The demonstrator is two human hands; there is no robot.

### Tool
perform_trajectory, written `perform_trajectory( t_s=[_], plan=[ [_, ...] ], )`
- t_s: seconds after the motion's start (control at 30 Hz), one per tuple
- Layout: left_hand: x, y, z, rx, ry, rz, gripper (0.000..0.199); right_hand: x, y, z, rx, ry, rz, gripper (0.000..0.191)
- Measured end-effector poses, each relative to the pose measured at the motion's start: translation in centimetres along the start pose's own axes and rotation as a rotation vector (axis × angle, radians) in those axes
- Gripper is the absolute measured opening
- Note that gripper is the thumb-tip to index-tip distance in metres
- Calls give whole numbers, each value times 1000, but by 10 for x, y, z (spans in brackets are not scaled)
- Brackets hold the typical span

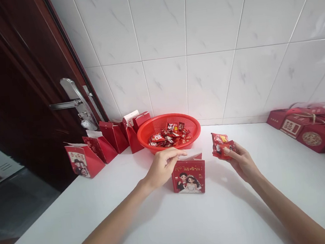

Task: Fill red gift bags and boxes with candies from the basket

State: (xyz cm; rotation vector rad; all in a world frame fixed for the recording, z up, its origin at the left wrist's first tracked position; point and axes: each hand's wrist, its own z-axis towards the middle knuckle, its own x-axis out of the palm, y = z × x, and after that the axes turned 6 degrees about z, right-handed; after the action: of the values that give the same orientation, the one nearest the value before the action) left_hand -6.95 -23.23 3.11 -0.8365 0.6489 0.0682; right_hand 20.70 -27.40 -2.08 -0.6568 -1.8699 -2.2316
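A red box (188, 177) with a cartoon bride and groom stands upright on the white table, its top flaps raised. My left hand (162, 168) is at the box's upper left edge, thumb and fingers closed on the top flap. To the right of the box, above the table, my right hand (241, 160) pinches a few red candy packets (221, 145). Behind the box sits a red plastic basket (197, 128) holding several wrapped candies (171, 134).
Several red boxes (86, 162) stand at the back left, beside a dark door (24, 67) with a metal handle. More red boxes (310, 132) lie at the right edge of the table (140, 234). A white tiled wall (166, 82) rises behind.
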Motion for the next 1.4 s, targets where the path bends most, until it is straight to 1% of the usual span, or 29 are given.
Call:
perform_trajectory(
  t_s=[0.1, 0.13, 0.17, 0.3, 0.4, 0.47, 0.57, 0.6, 0.67, 0.73, 0.83, 0.93, 1.1, 1.2, 1.3, 1.4],
  plan=[
    [2, -3, 1, -73, 2, -28, 22, 8, 16, -4, -114, 13, -63, 35],
    [2, -4, 1, -98, 18, -37, 21, 11, 22, -6, -155, 25, -83, 34],
    [1, -5, 2, -118, 50, -49, 24, 15, 28, -7, -193, 43, -103, 32],
    [-6, -9, 4, -155, 227, -116, 56, 36, 52, -11, -316, 186, -239, 26],
    [-9, -10, 4, -171, 295, -177, 63, 54, 69, -11, -409, 353, -471, 22],
    [-8, -10, 4, -158, 306, -230, 62, 66, 77, -11, -447, 518, -606, 18],
    [-6, -11, 4, -110, 310, -341, 61, 81, 83, -9, -495, 766, -807, 8],
    [-5, -11, 4, -100, 317, -375, 60, 84, 83, -9, -524, 819, -885, 7],
    [-6, -11, 4, -100, 339, -424, 58, 87, 84, -9, -588, 870, -1026, 10],
    [-8, -11, 3, -124, 366, -454, 59, 88, 84, -9, -622, 893, -1108, 11],
    [-10, -11, 3, -184, 384, -467, 64, 87, 85, -12, -600, 916, -1151, 17],
    [-11, -10, 3, -228, 390, -458, 64, 90, 86, -18, -581, 891, -1249, 21],
    [-10, -8, 3, -231, 394, -409, 71, 99, 85, -32, -618, 816, -1472, 29],
    [-11, -9, 4, -230, 392, -339, 76, 103, 81, -35, -647, 803, -1581, 31],
    [-12, -10, 4, -224, 397, -325, 74, 106, 74, -36, -654, 788, -1632, 27],
    [-11, -9, 4, -218, 393, -345, 70, 109, 68, -35, -621, 753, -1631, 27]
  ],
)
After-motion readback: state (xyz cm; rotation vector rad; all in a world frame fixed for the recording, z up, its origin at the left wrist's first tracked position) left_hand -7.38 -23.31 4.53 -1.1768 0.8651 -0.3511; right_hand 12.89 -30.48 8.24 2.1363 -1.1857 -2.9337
